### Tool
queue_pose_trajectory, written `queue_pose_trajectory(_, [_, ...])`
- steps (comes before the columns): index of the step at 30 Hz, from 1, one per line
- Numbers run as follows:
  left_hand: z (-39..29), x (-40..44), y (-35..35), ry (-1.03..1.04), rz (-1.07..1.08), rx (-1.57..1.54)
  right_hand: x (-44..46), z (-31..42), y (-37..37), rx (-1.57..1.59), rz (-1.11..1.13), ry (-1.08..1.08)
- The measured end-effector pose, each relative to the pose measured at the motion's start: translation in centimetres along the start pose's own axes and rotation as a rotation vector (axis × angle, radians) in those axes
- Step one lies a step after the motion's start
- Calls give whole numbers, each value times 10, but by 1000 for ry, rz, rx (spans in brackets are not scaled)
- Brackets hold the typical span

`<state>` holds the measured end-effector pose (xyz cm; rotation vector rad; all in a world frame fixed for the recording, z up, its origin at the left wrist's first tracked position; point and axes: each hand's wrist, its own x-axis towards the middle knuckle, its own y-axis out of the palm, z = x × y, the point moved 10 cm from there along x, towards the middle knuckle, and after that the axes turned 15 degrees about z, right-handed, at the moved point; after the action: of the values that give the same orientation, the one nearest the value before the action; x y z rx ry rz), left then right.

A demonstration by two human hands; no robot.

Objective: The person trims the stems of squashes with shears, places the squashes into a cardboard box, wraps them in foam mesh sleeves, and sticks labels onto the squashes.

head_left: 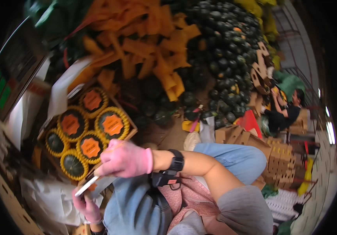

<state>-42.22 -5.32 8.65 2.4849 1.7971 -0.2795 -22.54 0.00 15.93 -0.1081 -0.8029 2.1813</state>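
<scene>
My left hand (87, 206), in a pink glove, is at the lower left and grips the lower end of a thin white flat thing (87, 186), seen edge-on, its kind unclear. My right hand (125, 159), also pink-gloved, is closed at the upper end of it; what its fingers pinch is hidden. Just beyond lies a cardboard box (134, 132) of dark green squashes (74, 166), each in a yellow ring. Several bear an orange scalloped label (91, 147); two at the near left side show bare skin.
Orange sheets (145, 47) lie heaped beyond the box. A large pile of squashes (227, 58) spreads at the back right. Stacked cardboard trays (278, 160) stand at the right, near a seated person (288, 113). White paper (47, 196) lies at the left.
</scene>
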Motion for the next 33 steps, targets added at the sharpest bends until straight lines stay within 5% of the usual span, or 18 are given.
queue_pose_trajectory(9, [-49, 44, 51, 47, 277, 93, -41, 83, -63, -454, -379, -195])
queue_pose_trajectory(14, [-102, 43, 74, 107, 367, 156, -80, 107, -90, -453, -481, -112])
queue_pose_trajectory(18, [-112, 33, 88, -62, 411, 101, -115, 140, -92, -423, -503, -109])
queue_pose_trajectory(20, [-87, 40, 93, 156, 519, -126, -127, 147, -86, -444, -521, -73])
queue_pose_trajectory(23, [-65, 39, 88, 229, 481, -10, -148, 131, -83, -415, -580, -4])
queue_pose_trajectory(27, [-121, -5, 128, 199, 652, 70, -173, 116, -76, -322, -655, 95])
queue_pose_trajectory(33, [-135, -48, 122, 46, 561, -96, -167, 155, -76, -223, -663, -150])
